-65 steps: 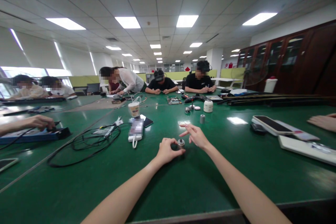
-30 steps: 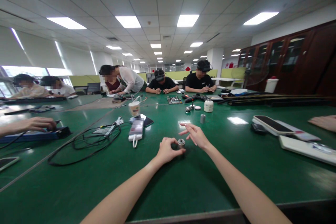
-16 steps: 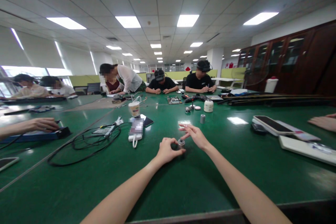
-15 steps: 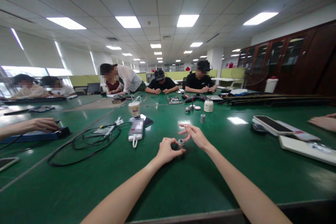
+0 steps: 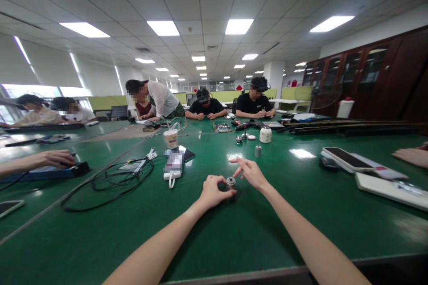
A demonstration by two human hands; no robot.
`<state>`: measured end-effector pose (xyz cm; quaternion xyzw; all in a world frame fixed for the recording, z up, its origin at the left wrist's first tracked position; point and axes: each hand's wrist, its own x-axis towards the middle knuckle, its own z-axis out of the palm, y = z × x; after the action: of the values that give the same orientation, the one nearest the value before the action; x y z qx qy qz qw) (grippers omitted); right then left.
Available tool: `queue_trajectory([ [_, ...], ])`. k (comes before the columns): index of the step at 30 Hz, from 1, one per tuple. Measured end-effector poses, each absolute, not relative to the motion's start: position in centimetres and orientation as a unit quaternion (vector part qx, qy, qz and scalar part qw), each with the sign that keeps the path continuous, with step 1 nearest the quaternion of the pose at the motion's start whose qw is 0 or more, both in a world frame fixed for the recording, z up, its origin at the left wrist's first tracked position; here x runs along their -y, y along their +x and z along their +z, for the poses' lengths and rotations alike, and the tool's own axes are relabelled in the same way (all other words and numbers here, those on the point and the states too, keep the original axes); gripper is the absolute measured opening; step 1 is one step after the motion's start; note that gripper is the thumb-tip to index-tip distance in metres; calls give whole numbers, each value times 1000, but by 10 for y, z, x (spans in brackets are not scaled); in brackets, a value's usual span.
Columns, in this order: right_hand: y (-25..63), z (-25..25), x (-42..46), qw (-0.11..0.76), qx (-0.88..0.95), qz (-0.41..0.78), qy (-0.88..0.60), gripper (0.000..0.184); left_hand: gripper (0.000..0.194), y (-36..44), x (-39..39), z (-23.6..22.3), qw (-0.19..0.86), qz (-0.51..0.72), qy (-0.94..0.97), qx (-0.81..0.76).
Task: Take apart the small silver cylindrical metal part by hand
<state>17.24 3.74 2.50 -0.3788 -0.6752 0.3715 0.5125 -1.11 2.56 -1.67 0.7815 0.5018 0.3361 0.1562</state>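
On the green table [image 5: 214, 245], our left hand [image 5: 211, 193] clamps the metal cylinder [image 5: 230, 183], likely steadying it; our right hand [image 5: 253, 174] hovers close, fingers apart.

Drink cup [image 5: 171, 138] beside dark phone [image 5: 189, 155] on green tabletop [image 5: 200, 231]

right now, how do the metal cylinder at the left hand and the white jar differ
The metal cylinder is grey, the jar white. The metal cylinder is smaller than the jar. The left hand clasps the metal cylinder; no hand holds the jar. Both are upright.
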Motion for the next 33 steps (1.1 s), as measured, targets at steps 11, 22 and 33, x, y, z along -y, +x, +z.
queue_trajectory([
  [11, 167, 27, -33, 500, 701, 368, -350, 51, 35, -11, -25, -17, 153, 334, 783, -503],
  [22, 167, 27, -35, 518, 687, 364, -357, 52, 36, -12, -26, -18, 154, 334, 782, -504],
  [33, 171, 27, -37, 523, 685, 345, -372, 48, 36, -12, -25, -17, 153, 332, 784, -502],
])
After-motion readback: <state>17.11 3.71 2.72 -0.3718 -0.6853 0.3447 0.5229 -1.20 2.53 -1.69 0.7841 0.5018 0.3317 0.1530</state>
